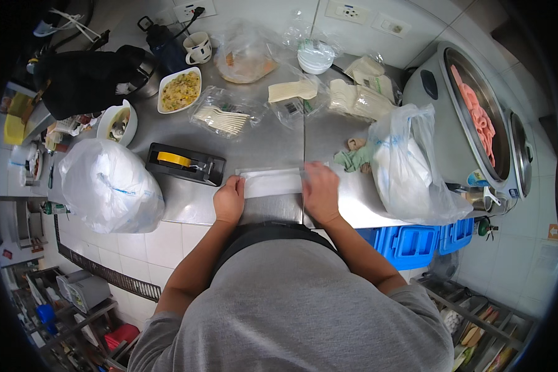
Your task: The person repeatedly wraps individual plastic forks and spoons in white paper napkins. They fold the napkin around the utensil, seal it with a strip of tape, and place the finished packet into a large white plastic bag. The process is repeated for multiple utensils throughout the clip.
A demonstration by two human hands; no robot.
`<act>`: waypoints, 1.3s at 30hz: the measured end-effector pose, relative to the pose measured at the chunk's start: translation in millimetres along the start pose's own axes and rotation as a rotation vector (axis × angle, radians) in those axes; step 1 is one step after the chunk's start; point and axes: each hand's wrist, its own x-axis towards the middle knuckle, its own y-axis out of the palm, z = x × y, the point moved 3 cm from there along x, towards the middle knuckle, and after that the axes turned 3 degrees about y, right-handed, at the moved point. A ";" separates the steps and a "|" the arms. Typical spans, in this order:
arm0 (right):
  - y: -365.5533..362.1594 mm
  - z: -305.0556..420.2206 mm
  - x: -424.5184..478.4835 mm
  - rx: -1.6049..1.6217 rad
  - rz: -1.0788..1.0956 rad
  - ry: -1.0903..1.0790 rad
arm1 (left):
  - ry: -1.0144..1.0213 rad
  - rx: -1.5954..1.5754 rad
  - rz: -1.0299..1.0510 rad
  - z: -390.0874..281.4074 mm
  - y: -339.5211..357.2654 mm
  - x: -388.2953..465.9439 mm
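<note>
A flat packet in clear plastic with white paper inside [273, 182] lies crosswise at the front of the steel counter [186, 204]. My left hand [229, 200] pinches its left end between thumb and fingers. At its right end is my right hand [322, 191], blurred, fingers bent down; whether it grips the packet cannot be told. Left of the packet stands a black tape dispenser [186, 163] with a yellow-cored roll. Behind lie pale disposable forks [223, 119] in clear plastic and more pale cutlery [293, 90]. A crumpled green cloth or glove [353, 158] rests to the right.
Full white plastic bags stand at left [111, 186] and right [402, 172]. Farther back are a bowl of food [180, 90], a mug [198, 48], a bagged item [245, 60] and stacked white bowls [315, 56]. A large cooker [446, 107] fills the right end; blue bins [407, 246] sit below.
</note>
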 end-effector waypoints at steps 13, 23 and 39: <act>35.9 4.7 -21.4 0.010 0.328 -0.064 | 0.554 0.034 0.173 -27.2 2.3 -10.4; -4.5 13.9 5.1 0.087 0.189 0.028 | 0.547 0.010 0.119 -15.7 5.9 -18.4; 128.7 157.2 140.1 1.008 1.351 0.769 | 0.597 0.007 0.001 -17.2 1.5 -18.8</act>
